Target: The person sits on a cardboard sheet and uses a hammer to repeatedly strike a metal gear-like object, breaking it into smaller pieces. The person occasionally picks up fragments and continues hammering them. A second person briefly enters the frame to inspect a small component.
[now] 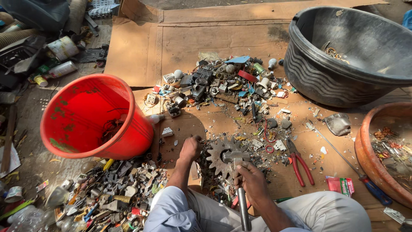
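A hammer (238, 180) is gripped in the right hand (252, 182), fingers wrapped tight about the metal handle just below the head. The hammer head is laid on the middle of a rusty gear (219, 154), which lies flat on the cardboard (180, 43) directly ahead of the person's knees. The handle is seen running back from the gear toward the lap.

The left hand (189, 149) is held just left of the gear, its fingers curled down against the cardboard at the gear's edge; whether something small is pinched under them cannot be told. The gear is thus placed between the two hands, touching or nearly touching the left one and just ahead of the right.

A red bucket (92, 116) is tipped on its side to the left of the left hand, with a few wires seen inside. Red-handled pliers (300, 161) are laid to the right of the gear, near but apart from it, and a long screwdriver (352, 169) is laid farther right. A heap of small scrap parts (227, 83) is spread beyond the gear, and a second heap (111, 193) is gathered by the left knee. A large black tub (326, 81) is set at the upper right, and an orange basin (377, 124) with metal bits is set at the right edge.
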